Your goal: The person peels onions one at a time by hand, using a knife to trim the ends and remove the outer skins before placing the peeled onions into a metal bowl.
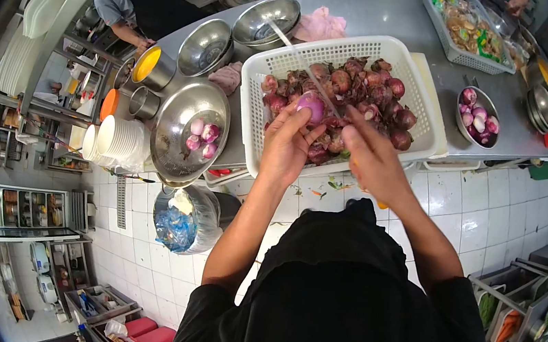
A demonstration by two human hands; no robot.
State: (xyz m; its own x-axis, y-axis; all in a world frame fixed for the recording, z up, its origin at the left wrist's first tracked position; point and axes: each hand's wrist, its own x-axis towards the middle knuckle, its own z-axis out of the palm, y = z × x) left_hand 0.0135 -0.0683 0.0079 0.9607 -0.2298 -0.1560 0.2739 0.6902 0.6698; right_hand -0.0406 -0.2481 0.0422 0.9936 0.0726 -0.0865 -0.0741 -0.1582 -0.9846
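Note:
My left hand is closed around a peeled purple onion, held over a white perforated basket. Red onions in their dry skins fill much of this basket. Gripped in my right hand is a knife, its long thin blade pointing up and to the left, past the onion. The handle is hidden by the fingers. To the left, a metal colander holds several peeled onions. More peeled onions lie in an oval metal bowl on the right.
Metal bowls, a pink cloth and a pot with yellow contents stand on the steel counter. A lined bin is below left. Another person works at the far left. A grey crate holds packets.

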